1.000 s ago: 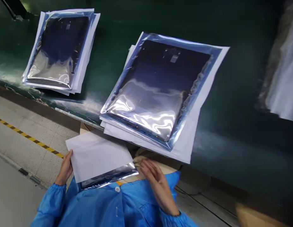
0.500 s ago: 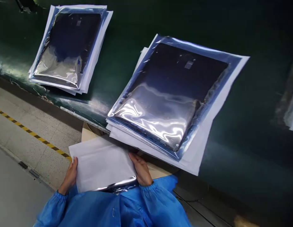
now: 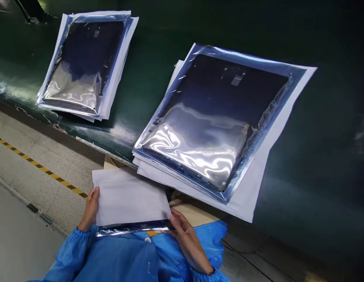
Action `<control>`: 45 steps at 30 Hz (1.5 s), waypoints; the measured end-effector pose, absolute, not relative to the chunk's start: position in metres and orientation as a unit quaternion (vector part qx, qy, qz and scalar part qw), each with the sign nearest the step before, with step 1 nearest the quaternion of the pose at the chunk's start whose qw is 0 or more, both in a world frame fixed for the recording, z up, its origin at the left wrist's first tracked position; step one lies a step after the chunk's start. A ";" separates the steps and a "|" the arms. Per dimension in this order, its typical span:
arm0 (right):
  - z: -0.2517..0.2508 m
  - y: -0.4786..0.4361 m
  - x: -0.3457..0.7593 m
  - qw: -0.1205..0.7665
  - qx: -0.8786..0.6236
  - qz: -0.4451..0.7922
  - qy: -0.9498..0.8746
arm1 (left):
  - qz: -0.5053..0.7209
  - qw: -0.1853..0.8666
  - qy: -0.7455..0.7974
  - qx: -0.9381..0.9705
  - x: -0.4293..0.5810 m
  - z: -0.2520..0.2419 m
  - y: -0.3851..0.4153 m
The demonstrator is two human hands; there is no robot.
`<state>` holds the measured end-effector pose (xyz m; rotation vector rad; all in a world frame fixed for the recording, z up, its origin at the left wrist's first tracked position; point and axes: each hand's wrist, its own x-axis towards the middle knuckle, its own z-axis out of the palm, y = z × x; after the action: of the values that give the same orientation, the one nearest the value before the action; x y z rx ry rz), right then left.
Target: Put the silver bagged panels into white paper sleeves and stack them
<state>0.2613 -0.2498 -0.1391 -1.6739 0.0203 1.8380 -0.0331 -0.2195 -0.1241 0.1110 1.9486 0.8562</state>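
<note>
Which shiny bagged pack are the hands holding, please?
The pack under the white sheet, held by left hand and right hand; the far pack and middle pack lie on the green belt.

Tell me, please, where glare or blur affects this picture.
Head view: strong glare on the near bagged panel, weaker on the far bagged panel; the green surface blurs at right; the white sheet, held by left hand and right hand, is sharp.

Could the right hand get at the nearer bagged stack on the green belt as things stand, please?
Probably yes: the nearer bagged stack overhangs the belt edge just beyond the right hand, with nothing between them. But that hand is gripping the white sheet, so it is occupied.
</note>
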 end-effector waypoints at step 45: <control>-0.141 -0.271 0.185 0.348 -0.603 0.714 0.076 | 0.474 0.419 0.775 0.005 -0.049 -0.129 -0.227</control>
<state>0.1851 -0.2710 -0.1409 -1.5625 0.1981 1.8505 -0.0490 -0.2270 -0.1291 0.0119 1.9431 1.1885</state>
